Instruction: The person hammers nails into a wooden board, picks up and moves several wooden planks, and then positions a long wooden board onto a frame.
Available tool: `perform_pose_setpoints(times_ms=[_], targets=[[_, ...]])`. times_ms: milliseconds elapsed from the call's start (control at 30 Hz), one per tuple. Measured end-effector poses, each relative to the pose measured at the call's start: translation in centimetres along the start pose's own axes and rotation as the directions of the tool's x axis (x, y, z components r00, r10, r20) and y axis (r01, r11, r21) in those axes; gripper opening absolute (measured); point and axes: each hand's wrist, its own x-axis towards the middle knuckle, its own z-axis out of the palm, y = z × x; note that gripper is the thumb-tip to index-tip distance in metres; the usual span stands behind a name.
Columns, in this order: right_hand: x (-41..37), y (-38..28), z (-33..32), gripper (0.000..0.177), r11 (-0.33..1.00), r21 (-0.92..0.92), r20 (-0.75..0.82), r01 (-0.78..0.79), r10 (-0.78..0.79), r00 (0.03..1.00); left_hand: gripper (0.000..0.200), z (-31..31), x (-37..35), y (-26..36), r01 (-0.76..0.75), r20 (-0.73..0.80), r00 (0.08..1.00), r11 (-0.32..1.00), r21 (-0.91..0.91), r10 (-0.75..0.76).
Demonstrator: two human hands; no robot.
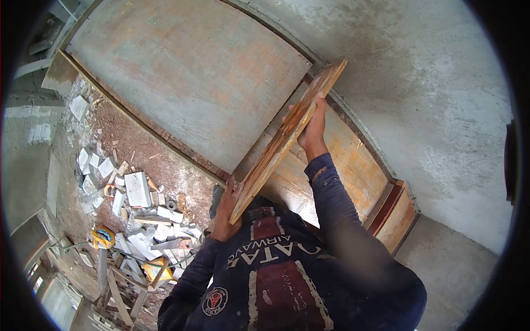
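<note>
A wooden board [290, 135] stands tilted on edge in front of my chest, slanting from lower left to upper right. My left hand [225, 214] grips its near lower end. Farther up, my right hand [314, 129] is closed around the other edge, with some fingertips showing on the far side. The board's face is worn and yellow-brown. Beyond it lies a large grey, stained panel [187, 83]. Under and to the right of the board is a yellowish wooden panel [353, 160], partly hidden by my right arm.
A rough concrete wall [441, 99] rises at the right. A wooden edge strip [143, 124] borders the large panel. Down on the left lie broken white blocks [138, 190], a yellow tool [103, 238], a yellow bag [157, 271] and a wooden frame [117, 295]. A reddish ledge [386, 209] sits at right.
</note>
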Motion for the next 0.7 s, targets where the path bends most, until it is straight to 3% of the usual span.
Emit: perform_pose_setpoints(times_ms=[700], targets=[[-0.24, -0.42, 0.32, 0.074, 0.999, -0.028, -0.002, 0.024, -0.024, 1.000, 0.073, -0.50, 0.16, 0.08, -0.016, 0.010, 1.000, 0.999, -0.042, 0.017]])
